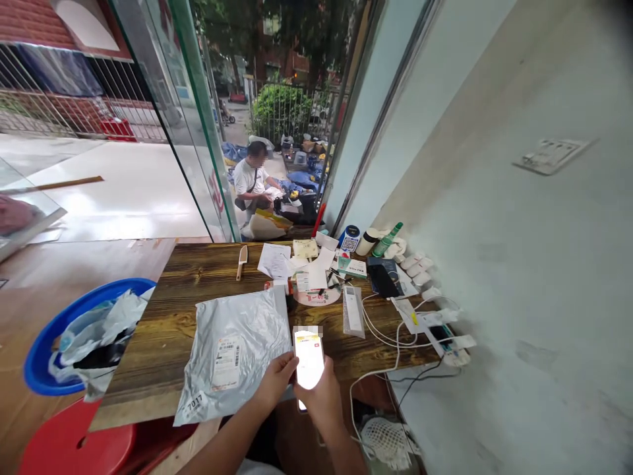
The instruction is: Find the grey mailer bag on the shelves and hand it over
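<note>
Over the near edge of the table, both my hands hold a smartphone (309, 363) upright, its screen lit white with a yellow band on top. My left hand (277, 377) is closed on the phone's left side, fingers curled at its edge. My right hand (321, 394) wraps its lower right side. Left of the phone lies a grey plastic mailing bag (247, 330) with a shipping label (226, 363) and the number 7017 on its corner. A knife (242, 262) rests farther back on the wood.
The wooden table (168, 297) carries papers (275, 260), a white remote (353, 309), a green bottle (388, 240) and tangled white cables (383, 336). A blue tub (37, 356) of plastic bags and a red stool (99, 442) stand at left. Outside the glass sits a person (252, 178).
</note>
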Demonstrator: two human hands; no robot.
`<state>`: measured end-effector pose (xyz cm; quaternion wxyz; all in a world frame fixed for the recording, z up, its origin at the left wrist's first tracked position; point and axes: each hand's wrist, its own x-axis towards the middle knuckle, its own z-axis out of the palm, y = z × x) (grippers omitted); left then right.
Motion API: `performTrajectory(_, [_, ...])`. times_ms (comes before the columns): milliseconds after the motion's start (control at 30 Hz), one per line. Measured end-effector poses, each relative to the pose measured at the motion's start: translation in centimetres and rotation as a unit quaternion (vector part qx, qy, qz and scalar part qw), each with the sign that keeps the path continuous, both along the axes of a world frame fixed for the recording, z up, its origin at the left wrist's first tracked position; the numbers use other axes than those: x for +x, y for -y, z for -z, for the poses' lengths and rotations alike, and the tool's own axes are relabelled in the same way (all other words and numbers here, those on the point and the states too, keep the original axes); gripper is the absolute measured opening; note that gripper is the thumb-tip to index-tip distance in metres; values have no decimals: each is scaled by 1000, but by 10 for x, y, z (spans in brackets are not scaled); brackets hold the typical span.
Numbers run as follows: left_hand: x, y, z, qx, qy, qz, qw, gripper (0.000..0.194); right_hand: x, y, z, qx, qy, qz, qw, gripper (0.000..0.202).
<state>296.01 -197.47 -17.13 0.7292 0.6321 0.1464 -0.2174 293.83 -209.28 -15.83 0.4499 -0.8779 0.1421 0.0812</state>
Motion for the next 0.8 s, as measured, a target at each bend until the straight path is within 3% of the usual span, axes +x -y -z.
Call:
performTrajectory(133, [-3,-6,-2,27,20,-24,999,57,-4,-5,-3,11,-6,-2,1000,51])
performTrajectory(233, [-8,-10,-5,13,-1,-22,1000,55,-5,-6,2,63,3,-1,998,51])
performTrajectory(333, [-15,-16,-9,-5,-18,-8,1000,63,-5,-4,7,212,9,-11,977,52])
performTrajectory(433, [-22,-27,-8,19,-9,18,1000,68,-8,3,11,406,-37,-52,912,61])
performTrajectory(500, [-24,-37,-3,79,-13,43,996,62,-12,10,14,485,-67,-73,869,73])
performTrajectory(600, [-27,-60,10,220,-40,60,973,52,-20,20,22,514,-108,-53,849,91])
performTrajectory(700, [-34,-87,25,387,-53,60,919,57,-23,21,23,515,-161,-28,842,107])
performTrajectory(800, [-46,-111,41,520,-39,87,849,64,-21,12,12,545,-199,-16,814,92])
